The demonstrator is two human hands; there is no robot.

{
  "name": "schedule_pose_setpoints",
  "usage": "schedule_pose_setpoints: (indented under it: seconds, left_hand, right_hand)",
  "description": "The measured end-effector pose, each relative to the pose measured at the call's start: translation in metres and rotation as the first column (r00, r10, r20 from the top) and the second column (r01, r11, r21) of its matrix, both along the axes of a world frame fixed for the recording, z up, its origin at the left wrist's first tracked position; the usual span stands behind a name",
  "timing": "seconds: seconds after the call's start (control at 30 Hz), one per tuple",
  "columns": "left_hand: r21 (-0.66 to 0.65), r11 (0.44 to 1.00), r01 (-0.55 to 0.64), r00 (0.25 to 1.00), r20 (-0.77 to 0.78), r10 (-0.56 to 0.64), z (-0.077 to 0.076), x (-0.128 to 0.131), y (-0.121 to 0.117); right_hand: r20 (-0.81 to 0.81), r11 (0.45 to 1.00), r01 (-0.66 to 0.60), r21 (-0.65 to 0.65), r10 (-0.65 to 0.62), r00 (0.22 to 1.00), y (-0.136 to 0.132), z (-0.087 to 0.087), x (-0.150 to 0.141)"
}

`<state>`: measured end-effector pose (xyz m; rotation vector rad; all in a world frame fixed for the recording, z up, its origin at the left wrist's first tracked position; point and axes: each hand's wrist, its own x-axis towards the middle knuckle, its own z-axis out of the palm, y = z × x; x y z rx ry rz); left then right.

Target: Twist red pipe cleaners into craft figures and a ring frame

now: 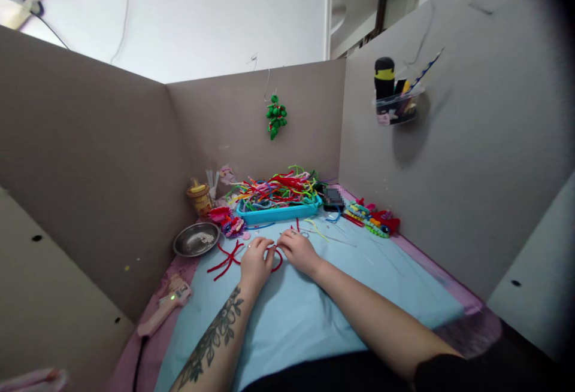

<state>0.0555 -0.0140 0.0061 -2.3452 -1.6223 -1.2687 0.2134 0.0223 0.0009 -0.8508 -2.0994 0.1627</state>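
My left hand (258, 261) and my right hand (300, 252) meet over the middle of the blue cloth, fingertips nearly touching. Both pinch a red pipe cleaner (281, 262), which curves in a loop below the fingers. Part of it is hidden behind my left hand. Beside my left hand lie several red pipe cleaners (229, 258), crossing one another. Just beyond my hands, a short red piece sticks up near a yellow-green pipe cleaner (317, 230).
A blue tray (278, 213) heaped with coloured pipe cleaners stands behind my hands. To the left are a metal bowl (184, 242), a pink glue gun (167, 307) and a yellow cup (199, 198). Colourful fuzzy pieces (377, 223) lie right. Grey partitions (251, 134) enclose the table.
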Motion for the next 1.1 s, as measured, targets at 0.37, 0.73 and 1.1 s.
schedule_pose_setpoints:
  seconds: [0.37,0.73,1.1]
  left_hand:
    - [-0.154,0.971,0.182,0.978,0.127,-0.163,-0.007,-0.005,0.009]
    - [-0.218,0.926,0.307,0.916,0.331,-0.226,-0.011,-0.004,0.008]
    - [-0.230,0.902,0.365,0.856,0.465,-0.228,-0.003,0.001,0.001]
  right_hand:
    - [-0.049,0.994,-0.106,-0.035,0.104,0.993,0.002,-0.002,0.004]
    - [-0.226,0.942,-0.251,-0.222,0.201,0.953,0.001,0.000,0.007]
    - [-0.300,0.922,-0.233,-0.310,0.137,0.944,-0.004,0.007,0.009]
